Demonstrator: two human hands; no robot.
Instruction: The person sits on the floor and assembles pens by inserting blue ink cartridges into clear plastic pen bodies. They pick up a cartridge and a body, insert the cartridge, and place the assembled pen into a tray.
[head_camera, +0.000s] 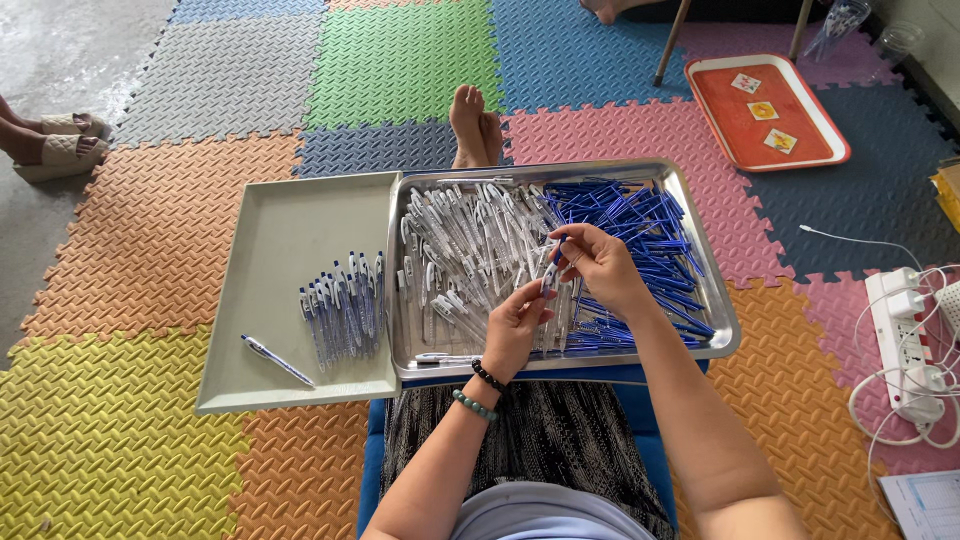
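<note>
My left hand (515, 325) and my right hand (598, 265) meet over a metal tray (722, 322) on my lap, both gripping one pen (551, 272) with a clear barrel and blue insert. The left holds its lower end, the right its upper end. In the tray lie several clear pen barrels (460, 240) on the left and several blue refills (640, 225) on the right. A grey plastic tray (280, 230) to the left holds a row of several assembled pens (343, 308) and one separate pen (276, 360).
Coloured foam mats (150, 230) cover the floor. My bare feet (474, 125) show beyond the metal tray. A red tray (765, 110) with small cards sits at the back right, a power strip (905, 345) with white cables at the right. Another person's sandalled feet (50, 145) are far left.
</note>
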